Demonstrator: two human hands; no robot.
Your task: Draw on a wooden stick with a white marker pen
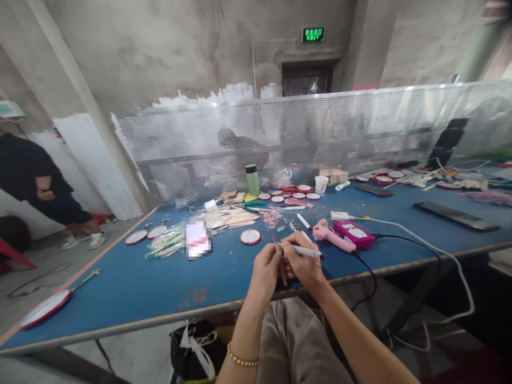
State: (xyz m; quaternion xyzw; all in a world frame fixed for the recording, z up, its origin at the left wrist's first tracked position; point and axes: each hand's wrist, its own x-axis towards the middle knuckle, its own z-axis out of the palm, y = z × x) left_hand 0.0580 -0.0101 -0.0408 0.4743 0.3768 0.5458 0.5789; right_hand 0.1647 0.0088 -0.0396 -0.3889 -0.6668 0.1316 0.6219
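Near the front edge of the table, my left hand (266,268) pinches a flat wooden craft stick (284,275) that stands tilted, its upper end reddish-brown. My right hand (307,262) grips a white marker pen (306,250). The pen's front end points at the stick, close to my left fingertips; I cannot tell whether it touches. Just beyond my hands lies a round white disc with a red rim (250,237). To the right rest a pink glue gun (332,236) and a purple box (354,234) with cables.
Wooden sticks (236,216), colourful rubber bands (274,217) and a green bottle (252,180) stand or lie farther back. A paper cup (320,184) is beside more red-rimmed discs. Phones (456,215) lie right. A perforated metal screen (192,144) borders the table. A person (36,181) stands left.
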